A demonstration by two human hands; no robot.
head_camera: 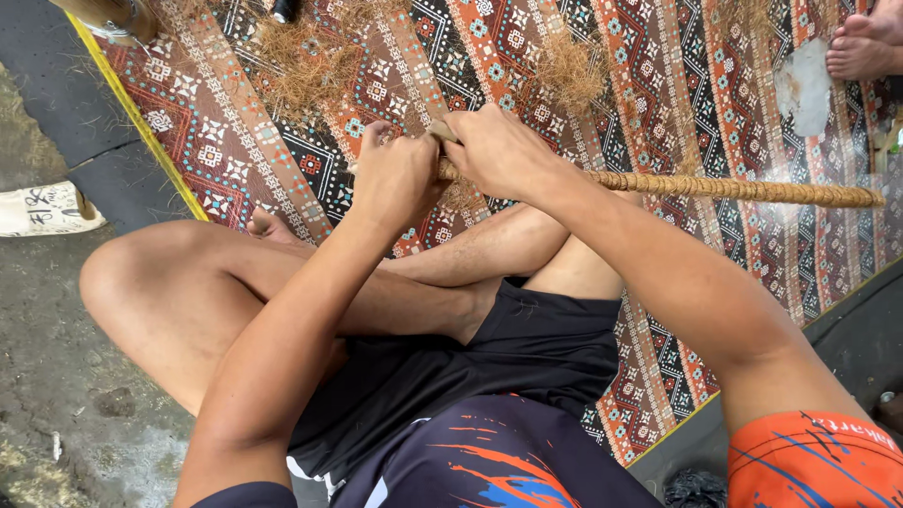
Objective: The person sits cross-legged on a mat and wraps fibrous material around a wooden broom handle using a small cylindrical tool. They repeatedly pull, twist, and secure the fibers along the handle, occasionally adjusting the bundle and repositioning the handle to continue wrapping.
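A cream sack-like package (42,209) with dark markings lies at the left edge on concrete

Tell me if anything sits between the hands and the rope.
Nothing visible does. The left hand and right hand are both closed directly on the near end of the rope, which runs rightward over the mat.

Floor-level craft workspace, likely outdoors: patterned mat (658,85) on rough concrete floor (56,376), loose fibre tufts (310,61) scattered, a twisted rope (743,190) across it.
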